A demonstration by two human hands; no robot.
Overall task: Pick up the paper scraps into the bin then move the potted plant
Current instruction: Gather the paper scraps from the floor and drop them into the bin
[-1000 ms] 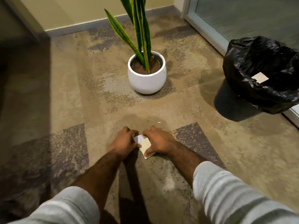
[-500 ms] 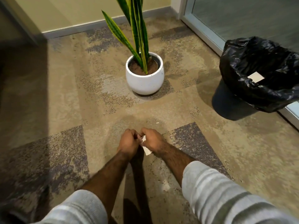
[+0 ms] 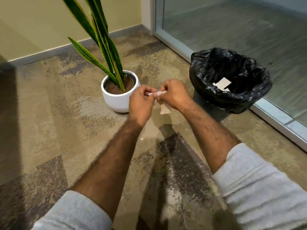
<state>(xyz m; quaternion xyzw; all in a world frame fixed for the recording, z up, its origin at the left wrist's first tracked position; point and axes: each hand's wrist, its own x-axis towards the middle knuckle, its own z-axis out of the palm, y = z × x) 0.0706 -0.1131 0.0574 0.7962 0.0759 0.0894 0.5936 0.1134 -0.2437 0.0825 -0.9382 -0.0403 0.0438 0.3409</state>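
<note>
My left hand (image 3: 141, 103) and my right hand (image 3: 174, 95) are raised above the carpet, both pinching the same pale paper scraps (image 3: 164, 109); one piece hangs below my right hand. A snake plant in a round white pot (image 3: 116, 100) stands on the floor just behind my left hand. To the right stands a bin lined with a black bag (image 3: 232, 97). White paper pieces (image 3: 222, 83) lie inside it.
A glass partition with a metal floor rail (image 3: 274, 118) runs along the right, right behind the bin. A yellow wall with a grey baseboard (image 3: 49, 52) closes the back. Patterned carpet (image 3: 49, 113) covers the floor.
Both hands have lifted from the carpet with the paper scraps and moved forward and right, toward the bin. The camera has risen and turned right.
</note>
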